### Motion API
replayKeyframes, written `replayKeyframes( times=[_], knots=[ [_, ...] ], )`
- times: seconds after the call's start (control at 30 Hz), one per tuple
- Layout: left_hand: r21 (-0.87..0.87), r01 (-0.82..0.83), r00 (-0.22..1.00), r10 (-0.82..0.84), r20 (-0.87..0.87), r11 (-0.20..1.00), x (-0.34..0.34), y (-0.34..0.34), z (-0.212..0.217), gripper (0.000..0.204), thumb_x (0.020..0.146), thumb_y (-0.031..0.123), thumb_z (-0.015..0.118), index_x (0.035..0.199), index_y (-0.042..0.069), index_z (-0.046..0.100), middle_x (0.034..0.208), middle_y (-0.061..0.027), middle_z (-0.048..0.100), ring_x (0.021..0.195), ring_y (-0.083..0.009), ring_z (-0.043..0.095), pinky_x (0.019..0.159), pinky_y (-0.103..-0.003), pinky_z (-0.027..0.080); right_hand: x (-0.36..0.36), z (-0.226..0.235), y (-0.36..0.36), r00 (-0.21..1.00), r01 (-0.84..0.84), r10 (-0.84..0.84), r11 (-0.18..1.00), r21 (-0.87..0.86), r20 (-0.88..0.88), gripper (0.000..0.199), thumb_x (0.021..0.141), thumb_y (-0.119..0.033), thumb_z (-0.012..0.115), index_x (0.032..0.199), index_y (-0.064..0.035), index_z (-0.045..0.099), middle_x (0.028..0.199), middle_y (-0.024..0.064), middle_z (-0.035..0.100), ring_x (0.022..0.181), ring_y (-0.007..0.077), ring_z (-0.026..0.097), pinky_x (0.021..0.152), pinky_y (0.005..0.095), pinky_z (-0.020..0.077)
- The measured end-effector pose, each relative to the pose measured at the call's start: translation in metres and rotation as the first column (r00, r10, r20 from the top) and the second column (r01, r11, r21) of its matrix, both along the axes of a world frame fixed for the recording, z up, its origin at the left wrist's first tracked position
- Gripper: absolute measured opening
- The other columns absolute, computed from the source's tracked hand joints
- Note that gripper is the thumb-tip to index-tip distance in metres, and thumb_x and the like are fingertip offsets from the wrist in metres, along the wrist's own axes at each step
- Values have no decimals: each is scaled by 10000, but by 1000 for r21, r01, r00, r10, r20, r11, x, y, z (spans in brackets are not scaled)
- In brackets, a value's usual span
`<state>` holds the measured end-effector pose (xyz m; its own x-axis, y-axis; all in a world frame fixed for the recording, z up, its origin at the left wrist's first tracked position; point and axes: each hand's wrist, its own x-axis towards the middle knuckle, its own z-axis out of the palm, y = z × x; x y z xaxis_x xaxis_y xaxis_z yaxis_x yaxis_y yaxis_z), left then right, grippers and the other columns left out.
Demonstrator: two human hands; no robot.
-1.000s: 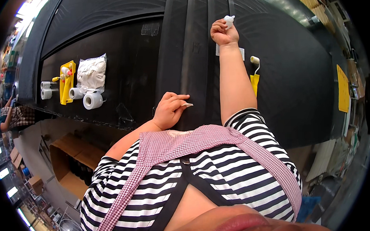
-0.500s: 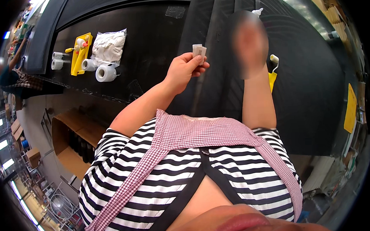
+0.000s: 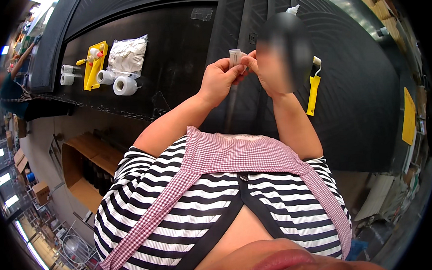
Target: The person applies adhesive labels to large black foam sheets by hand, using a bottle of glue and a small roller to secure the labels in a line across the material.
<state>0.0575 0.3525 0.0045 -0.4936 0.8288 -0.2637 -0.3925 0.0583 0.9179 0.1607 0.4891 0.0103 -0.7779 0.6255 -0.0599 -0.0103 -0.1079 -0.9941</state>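
Pinching a pale label (image 3: pixel 235 58), the left hand (image 3: pixel 217 81) meets the right hand (image 3: pixel 270 73), too blurred to tell its grip; right of the label, a roller (image 3: pixel 314 89).

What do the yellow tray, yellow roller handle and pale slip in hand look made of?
Yellow tray: probably moulded plastic, smooth, evenly coloured.
Yellow roller handle: likely smooth plastic, uniformly coloured.
Pale slip: paper or plastic film, thin, flat; finish unclear.

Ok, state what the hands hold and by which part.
A pale label, its lower part pinched in the left hand; unclear whether the right hand grips it.
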Motion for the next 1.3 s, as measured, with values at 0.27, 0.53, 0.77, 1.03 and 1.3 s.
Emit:
replayKeyframes(
  times=[0.27, 0.53, 0.77, 1.03, 1.3],
  knots=[
    [-4, -43, 999, 43, -12, 999, -4, 0, -4, 195, 1002, 197, 665, 1037, 7, 696, 910, -44, 724, 760, -88, 642, 691, -251, 522, -2, -6, -4, 999, 49, -50, 997, 66, 19, 137, 883, -90, 740, 934, 38, 739, 848, 93, 744, 763, 141, 682, 723, 266, 521],
    [-39, -48, 989, 42, -143, 998, -7, 1, -10, 194, 1000, 188, 658, 1030, 4, 714, 877, -35, 716, 742, -80, 629, 669, -242, 510, -6, -4, -10, 997, 30, -44, 981, 193, 66, 198, 907, -58, 709, 1082, 32, 739, 987, 98, 739, 838, 136, 674, 784, 270, 519],
    [-35, -77, 997, 76, -5, 996, -13, -1, -7, 219, 1018, 189, 624, 1103, 13, 722, 927, -48, 744, 760, -94, 657, 692, -242, 517, 2, -2, 7, 993, 120, -121, 986, -119, -5, 405, 914, -12, 700, 1306, 20, 608, 983, 82, 702, 840, 144, 678, 757, 265, 571],
    [197, -12, 1000, 12, 2, 980, -10, 2, -18, 282, 1003, 221, 670, 1188, 14, 717, 1155, -50, 713, 1023, -114, 649, 916, -256, 508, 7, -17, 3, 963, 126, -244, 783, -609, -114, 113, 945, -18, 665, 1043, -40, 613, 1012, 104, 695, 879, 213, 711, 827, 345, 611],
    [222, 1, 998, 12, -56, 975, -9, 12, -22, 194, 995, 165, 674, 1067, -1, 744, 1009, -16, 718, 920, -99, 637, 836, -256, 503, 12, -53, -14, 958, -136, -125, 596, -791, -258, 44, 987, -102, 649, 975, -99, 606, 1003, 50, 688, 934, 178, 663, 790, 285, 539]
  ],
)
